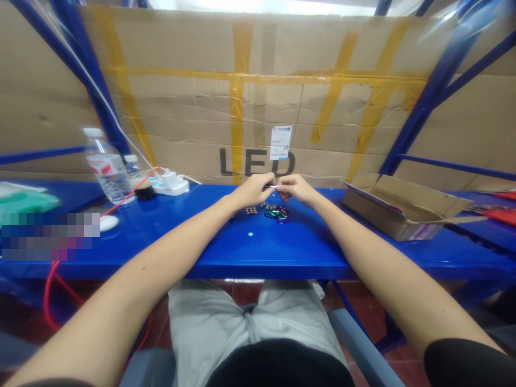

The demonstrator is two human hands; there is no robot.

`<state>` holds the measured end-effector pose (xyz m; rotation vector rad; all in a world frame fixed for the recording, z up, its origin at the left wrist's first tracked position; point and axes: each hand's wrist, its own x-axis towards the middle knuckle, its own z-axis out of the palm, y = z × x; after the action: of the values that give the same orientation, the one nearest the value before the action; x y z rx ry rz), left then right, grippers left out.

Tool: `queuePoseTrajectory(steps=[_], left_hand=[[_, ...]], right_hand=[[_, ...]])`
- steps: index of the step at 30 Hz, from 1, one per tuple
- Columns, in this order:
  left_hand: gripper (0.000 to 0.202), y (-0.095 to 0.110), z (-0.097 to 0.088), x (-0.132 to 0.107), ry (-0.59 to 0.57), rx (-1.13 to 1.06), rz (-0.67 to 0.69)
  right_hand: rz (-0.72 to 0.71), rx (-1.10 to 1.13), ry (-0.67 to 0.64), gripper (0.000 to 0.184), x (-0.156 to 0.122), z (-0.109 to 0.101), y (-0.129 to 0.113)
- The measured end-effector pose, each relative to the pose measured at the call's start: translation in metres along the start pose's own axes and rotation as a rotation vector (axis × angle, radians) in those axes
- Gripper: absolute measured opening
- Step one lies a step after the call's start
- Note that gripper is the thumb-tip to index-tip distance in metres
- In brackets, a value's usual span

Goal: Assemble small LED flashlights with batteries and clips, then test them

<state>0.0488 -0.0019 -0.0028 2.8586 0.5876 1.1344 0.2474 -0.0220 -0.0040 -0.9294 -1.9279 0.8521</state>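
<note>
Head cam: left hand [253, 191] and right hand [296, 189] are both pinched tight on one thin silvery metal bit [272, 186], held over the blue metal table [282, 252]. The pile of coloured metal clips [278, 214] sits at 6 o'clock just below it, and the open brown cardboard box [403, 207] is at 3.

Two hands, left hand [253, 189] and right hand [296, 188], one thin silver piece [271, 186] pinched between. Two bottles: large bottle [105, 166], small bottle [139, 180]. One cardboard box [403, 207]. One power strip [171, 183]. One lone bead [250, 234]. Too small to count: bead cluster [252, 210], coloured clips [278, 214].
</note>
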Motion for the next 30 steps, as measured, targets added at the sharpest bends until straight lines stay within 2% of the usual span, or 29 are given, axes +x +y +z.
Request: queuePoseTrajectory(steps=[4, 8, 11, 15, 18, 22, 30], left_hand=[[0.005, 0.003, -0.0007, 0.0011, 0.015, 0.008, 0.03], [0.006, 0.0034, 0.0006, 0.0002, 0.016, 0.025, 0.026], [0.005, 0.004, 0.0012, -0.0014, 0.004, -0.01, -0.051], [0.009, 0.0038, 0.0016, -0.002, -0.028, -0.029, -0.182], [0.009, 0.0042, 0.0022, -0.0014, -0.031, -0.051, -0.202], [0.005, 0.0063, 0.0031, -0.0007, 0.005, -0.086, -0.197], [0.006, 0.0033, 0.0066, 0.0003, 0.067, -0.108, -0.15]], right_hand=[[0.093, 0.208, 0.013, 0.022, -0.002, 0.0012, -0.0018], [0.161, 0.286, 0.013, 0.02, -0.0026, 0.0044, -0.0048], [0.131, 0.22, 0.03, 0.02, -0.0018, 0.0048, -0.0068], [0.041, 0.005, 0.027, 0.024, -0.0008, 0.0021, -0.0087], [0.011, -0.048, 0.008, 0.025, -0.0007, 0.0005, -0.0078], [0.029, 0.098, 0.004, 0.021, -0.0016, 0.0016, -0.0047], [0.219, 0.403, 0.0, 0.016, -0.0028, 0.0058, -0.0067]])
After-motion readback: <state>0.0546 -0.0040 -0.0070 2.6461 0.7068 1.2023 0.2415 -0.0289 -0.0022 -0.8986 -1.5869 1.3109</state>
